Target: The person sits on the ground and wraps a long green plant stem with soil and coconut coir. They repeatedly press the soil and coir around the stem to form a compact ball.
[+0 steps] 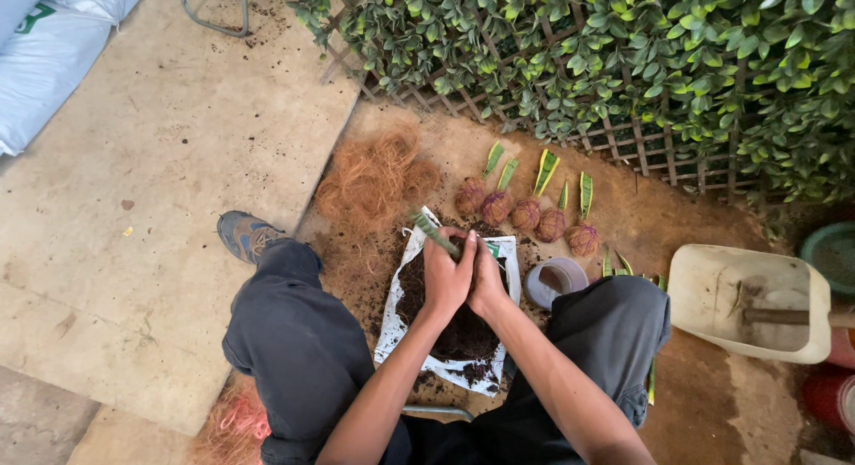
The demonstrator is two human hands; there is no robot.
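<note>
My left hand (pixel 444 274) and my right hand (pixel 486 278) are pressed together over an open white bag of dark soil (pixel 401 314) between my knees. They cup something together, and a green leaf cutting (pixel 435 232) sticks out up and to the left from my left hand. What lies between my palms is hidden. Beyond the bag, several fibre-wrapped balls with green leaf cuttings (pixel 525 211) lie in a row on the ground.
A heap of brown coconut fibre (pixel 374 180) lies left of the row. A grey roll (pixel 557 281) sits by my right knee. A cream dustpan (pixel 748 300) is at right, a leafy lattice fence (pixel 623 64) behind, white sacks (pixel 44 64) top left.
</note>
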